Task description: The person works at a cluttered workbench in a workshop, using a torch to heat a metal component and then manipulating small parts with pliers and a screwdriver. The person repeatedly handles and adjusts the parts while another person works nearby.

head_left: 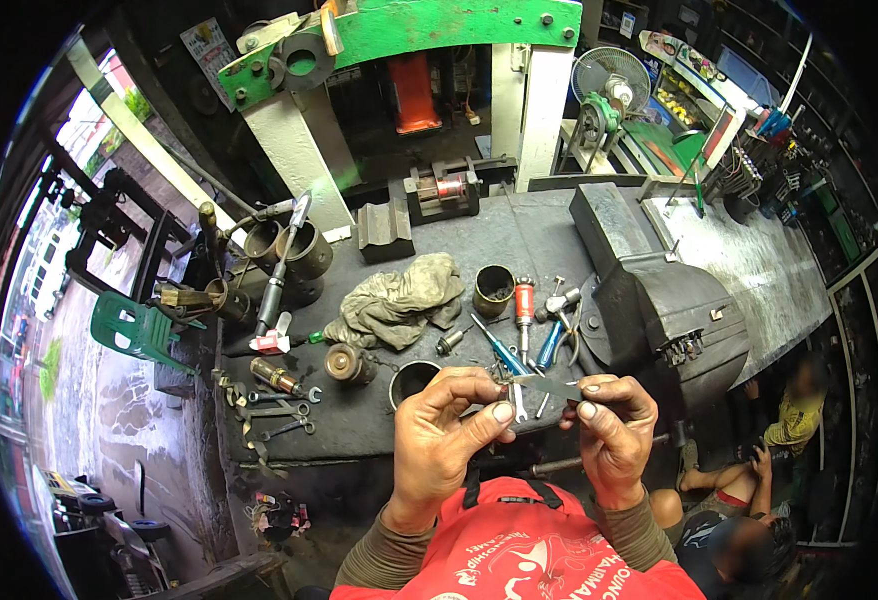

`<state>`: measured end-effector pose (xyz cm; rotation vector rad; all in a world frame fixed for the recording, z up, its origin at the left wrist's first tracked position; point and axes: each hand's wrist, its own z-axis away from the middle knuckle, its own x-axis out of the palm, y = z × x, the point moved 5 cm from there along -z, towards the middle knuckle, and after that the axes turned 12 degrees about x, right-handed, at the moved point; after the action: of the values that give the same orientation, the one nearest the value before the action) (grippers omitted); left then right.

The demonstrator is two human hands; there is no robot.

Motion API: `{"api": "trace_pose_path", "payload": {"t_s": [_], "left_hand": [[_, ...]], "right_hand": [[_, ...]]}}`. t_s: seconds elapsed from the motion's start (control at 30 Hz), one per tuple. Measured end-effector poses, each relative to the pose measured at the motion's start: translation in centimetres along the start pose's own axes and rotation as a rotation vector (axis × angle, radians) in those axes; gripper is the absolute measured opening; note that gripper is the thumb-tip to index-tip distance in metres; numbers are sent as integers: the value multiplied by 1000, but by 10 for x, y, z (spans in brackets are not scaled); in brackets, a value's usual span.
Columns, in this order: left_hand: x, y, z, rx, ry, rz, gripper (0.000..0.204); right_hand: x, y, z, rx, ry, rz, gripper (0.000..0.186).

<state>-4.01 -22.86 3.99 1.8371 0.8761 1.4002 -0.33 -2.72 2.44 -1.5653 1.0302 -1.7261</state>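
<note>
We're watching the right hand (614, 425) pinching a thin dark strip (556, 388) above the bench (344, 432), the left hand (444, 430) holding bent fingers at its other end, grip unclear. We're judging it picked up, not laid down; beyond, wrenches (277, 410) and rag (399, 302) are lying unhandled.

Daylight glares off the ground (84, 425) at left, the right dims, and fisheye edges curve into black.
</note>
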Motion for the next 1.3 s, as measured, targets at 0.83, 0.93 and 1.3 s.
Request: {"api": "trace_pose_path", "payload": {"t_s": [0.83, 0.93, 1.3], "left_hand": [[194, -177, -156, -184, -900, -302, 15], [220, -207, -158, -370, -1027, -296, 14], [234, -217, -165, 181, -1184, -689, 11]], "right_hand": [[-145, -120, 114, -381, 506, -249, 16], [-170, -126, 132, -424, 573, -278, 17], [-208, -130, 131, -378, 591, -338, 16]]}}
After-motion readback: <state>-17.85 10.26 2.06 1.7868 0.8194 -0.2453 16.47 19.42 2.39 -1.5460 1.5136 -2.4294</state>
